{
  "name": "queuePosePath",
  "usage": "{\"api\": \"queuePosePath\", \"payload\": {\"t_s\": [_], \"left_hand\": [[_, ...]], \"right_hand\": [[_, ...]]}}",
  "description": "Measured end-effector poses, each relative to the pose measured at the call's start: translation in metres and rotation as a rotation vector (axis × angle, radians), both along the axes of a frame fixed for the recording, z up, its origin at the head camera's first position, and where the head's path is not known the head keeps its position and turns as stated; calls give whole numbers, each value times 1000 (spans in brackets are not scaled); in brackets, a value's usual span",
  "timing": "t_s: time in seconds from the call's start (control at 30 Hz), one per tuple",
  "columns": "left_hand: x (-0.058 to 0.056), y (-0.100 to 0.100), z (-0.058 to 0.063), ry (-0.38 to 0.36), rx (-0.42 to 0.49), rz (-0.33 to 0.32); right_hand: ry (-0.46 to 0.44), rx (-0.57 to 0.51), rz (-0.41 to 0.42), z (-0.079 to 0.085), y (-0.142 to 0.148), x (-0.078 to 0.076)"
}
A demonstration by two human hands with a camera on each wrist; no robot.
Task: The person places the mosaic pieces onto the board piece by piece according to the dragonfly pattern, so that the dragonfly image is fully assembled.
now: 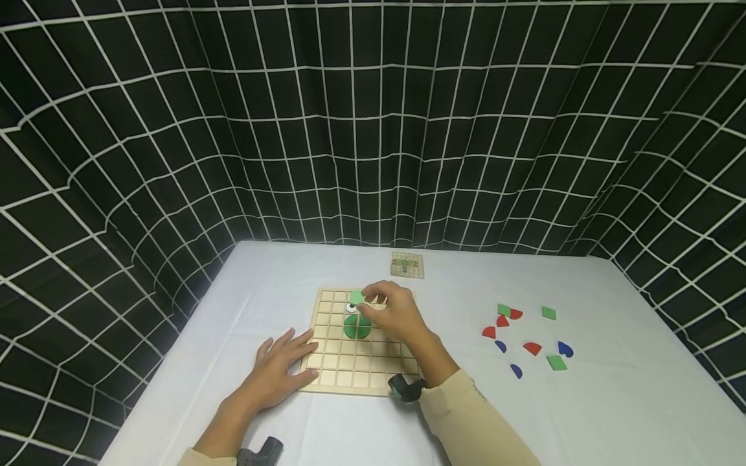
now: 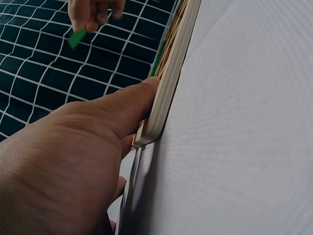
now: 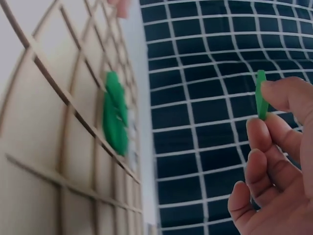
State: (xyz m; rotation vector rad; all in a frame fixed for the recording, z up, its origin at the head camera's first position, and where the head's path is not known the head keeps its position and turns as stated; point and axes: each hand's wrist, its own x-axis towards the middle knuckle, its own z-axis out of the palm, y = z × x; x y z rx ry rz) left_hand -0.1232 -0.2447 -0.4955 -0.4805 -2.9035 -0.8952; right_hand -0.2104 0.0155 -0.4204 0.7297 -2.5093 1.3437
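Observation:
A pale wooden grid board lies on the table. Above its far part, my right hand pinches a green square tile between thumb and forefinger; in the right wrist view the tile is seen edge-on, raised off the board. Green curved pieces sit in cells near the board's middle, forming a rounded shape. Just behind them is a white eye piece with a dark centre, partly overlapped by the tile. My left hand rests with spread fingers at the board's left edge, its thumb touching the side.
Behind the board lies a small pattern card. Loose pieces are scattered on the right of the white table: green squares, red rounded pieces and blue ones. A black curtain with white grid lines surrounds the table.

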Motion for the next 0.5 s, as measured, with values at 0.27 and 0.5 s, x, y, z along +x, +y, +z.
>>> {"api": "queuePosePath", "payload": {"t_s": [0.27, 0.5], "left_hand": [[-1, 0, 2, -15, 2, 6], [-1, 0, 1, -42, 21, 11]], "right_hand": [[-112, 84, 0, -17, -24, -12], [-152, 180, -6, -28, -37, -17]]}}
